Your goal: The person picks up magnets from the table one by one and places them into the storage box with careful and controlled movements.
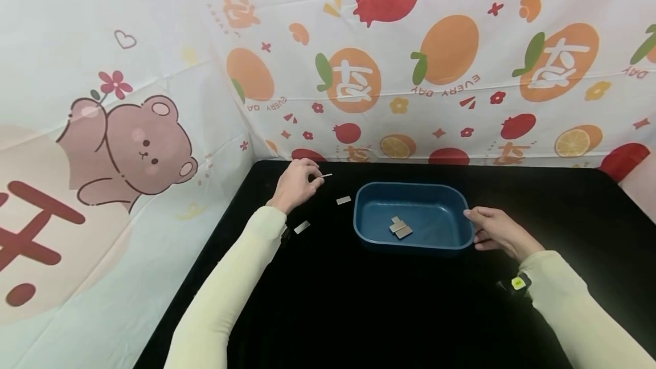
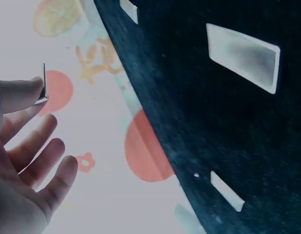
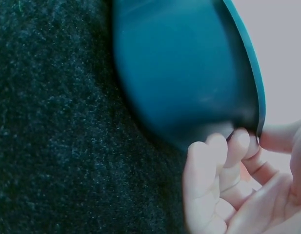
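My left hand [image 1: 297,184] pinches a small thin rectangular metal plate [image 2: 45,87] between thumb and index finger, above the far left of the table; its other fingers are loosely bent. In the head view, one silvery plate [image 1: 343,200] lies between that hand and a blue plastic tub [image 1: 414,243], and another plate [image 1: 302,227] is beside the left wrist. Several metal pieces [image 1: 400,228] lie together inside the tub, partly overlapping. My right hand [image 1: 499,231] grips the tub's right end, thumb on the rim and fingers curled beneath it.
A black cloth-like surface [image 1: 328,300] covers the table. Behind it hangs a fruit-patterned sheet [image 1: 400,73], and a bear-patterned sheet [image 1: 148,147] borders the left side. The left wrist view shows three loose plates, including a larger-looking one [image 2: 244,57].
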A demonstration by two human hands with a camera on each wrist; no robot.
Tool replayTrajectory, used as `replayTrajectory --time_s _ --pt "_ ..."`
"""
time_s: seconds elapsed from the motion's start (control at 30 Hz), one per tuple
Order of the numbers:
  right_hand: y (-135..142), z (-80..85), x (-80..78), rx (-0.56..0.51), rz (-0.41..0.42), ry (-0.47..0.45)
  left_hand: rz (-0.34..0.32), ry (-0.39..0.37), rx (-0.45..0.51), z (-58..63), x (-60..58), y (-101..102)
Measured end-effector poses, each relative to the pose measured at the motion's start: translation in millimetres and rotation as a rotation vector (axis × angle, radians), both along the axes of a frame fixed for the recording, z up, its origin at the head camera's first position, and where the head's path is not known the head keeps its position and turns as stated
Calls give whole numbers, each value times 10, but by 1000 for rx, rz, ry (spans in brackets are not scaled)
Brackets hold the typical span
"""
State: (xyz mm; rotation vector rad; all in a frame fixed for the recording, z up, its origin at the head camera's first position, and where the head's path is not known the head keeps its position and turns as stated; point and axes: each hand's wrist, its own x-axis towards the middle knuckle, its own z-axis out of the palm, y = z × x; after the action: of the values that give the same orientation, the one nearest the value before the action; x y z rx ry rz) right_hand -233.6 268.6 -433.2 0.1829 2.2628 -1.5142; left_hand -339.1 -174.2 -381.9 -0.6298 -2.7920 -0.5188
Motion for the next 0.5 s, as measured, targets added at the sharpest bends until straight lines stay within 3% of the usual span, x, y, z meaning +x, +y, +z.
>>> replayTrajectory --time_s 0.3,0.5 --pt "-18 6 18 13 3 11 -116 55 -2 219 385 171" --pt "-22 8 19 5 0 10 -188 89 4 281 520 308"
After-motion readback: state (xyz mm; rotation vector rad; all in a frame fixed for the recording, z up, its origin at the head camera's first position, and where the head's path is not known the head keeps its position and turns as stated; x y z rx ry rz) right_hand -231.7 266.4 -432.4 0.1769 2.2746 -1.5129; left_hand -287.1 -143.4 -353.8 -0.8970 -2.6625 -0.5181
